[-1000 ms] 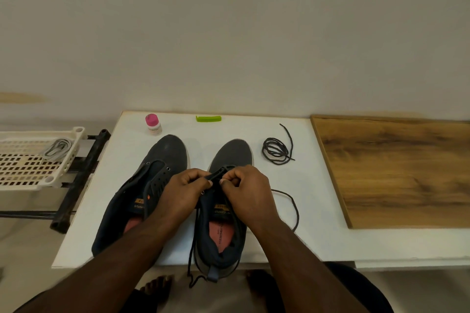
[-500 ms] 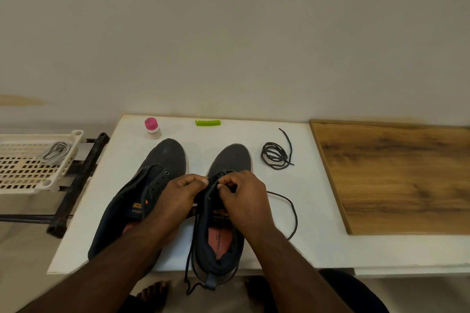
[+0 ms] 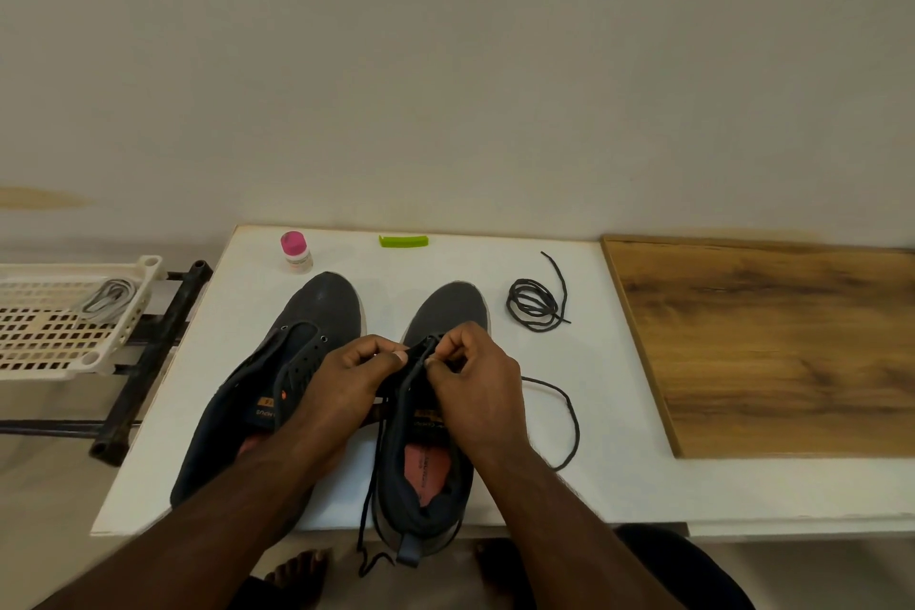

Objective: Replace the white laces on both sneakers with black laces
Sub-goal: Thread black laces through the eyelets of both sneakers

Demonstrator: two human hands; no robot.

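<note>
Two dark grey sneakers stand side by side on the white table (image 3: 619, 485), toes pointing away from me. The left sneaker (image 3: 317, 312) has bare eyelets and no lace. My left hand (image 3: 346, 391) pinches the left eyelet flap of the right sneaker (image 3: 445, 307). My right hand (image 3: 475, 386) pinches the black lace (image 3: 569, 411) at the same sneaker's upper eyelets. One lace end loops out to the right over the table, the other hangs off the front edge. A second black lace (image 3: 534, 307) lies coiled at the right of the sneakers.
A cream plastic basket (image 3: 44, 337) on a black rack at the left holds the pale laces (image 3: 109, 297). A small bottle with a pink cap (image 3: 295, 253) and a green clip (image 3: 403, 241) lie near the back edge. A wooden board (image 3: 792, 352) covers the right side.
Both hands stay at the right sneaker's eyelets with only small finger shifts. The view has tilted a little, so the table sits lower in frame.
</note>
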